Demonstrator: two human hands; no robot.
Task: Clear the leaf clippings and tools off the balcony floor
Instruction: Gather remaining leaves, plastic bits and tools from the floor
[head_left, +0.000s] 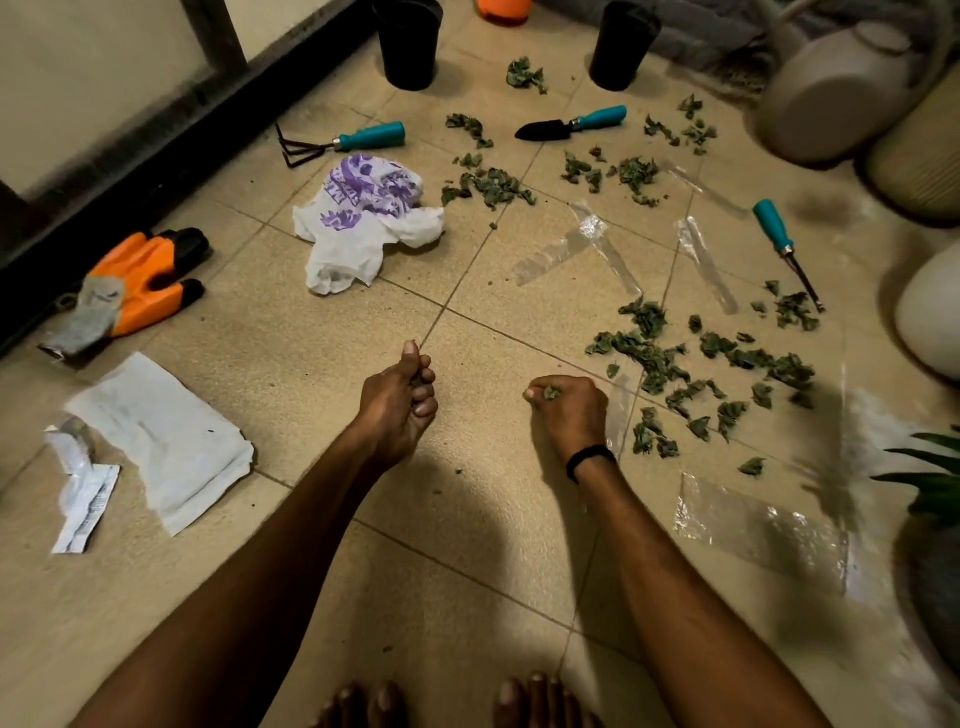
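Beige tiles make up the balcony floor (322, 364), seen from above by a person crouching over it with both forearms stretched forward. The right hand (569, 415) is curled shut and pinches a green scrap (550, 392) that pokes out between thumb and forefinger. The left hand (400, 410) is also drawn into a loose fist with the thumb up; a dark patch shows among its fingers, but whether that is leaf or shadow cannot be told.

The relation that matters is on the right. The nearest leaf clippings (675, 369) lie just to the right of the right hand and a little beyond it, in a band running away towards the right edge. The left hand is well apart from them, so the right hand looks the natural one for the next gathering.

A crumpled plastic bag (363, 223), white with purple print, lies ahead of the left hand, probably where the handfuls go.

Further clippings lie farther off, with the tools among them: a trowel (571, 124) and a hand rake (343, 140), both lying roughly crosswise with teal handles to the right, and a slim teal-handled tool (784, 249) on the right, its tip pointing towards the person.
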